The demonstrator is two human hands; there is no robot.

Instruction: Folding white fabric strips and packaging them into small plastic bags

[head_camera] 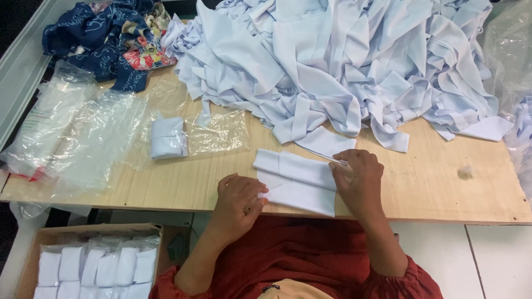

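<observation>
We see a wooden table (432, 188) bearing a big heap of white cloth (343, 61). At its near edge lies a folded white piece (299, 182); our left hand (239, 200) and right hand (359, 180) pinch its ends shut.

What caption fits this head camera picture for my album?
Two hands, left hand and right hand, fold a white cloth on a wooden table beside a big cloth pile.
</observation>
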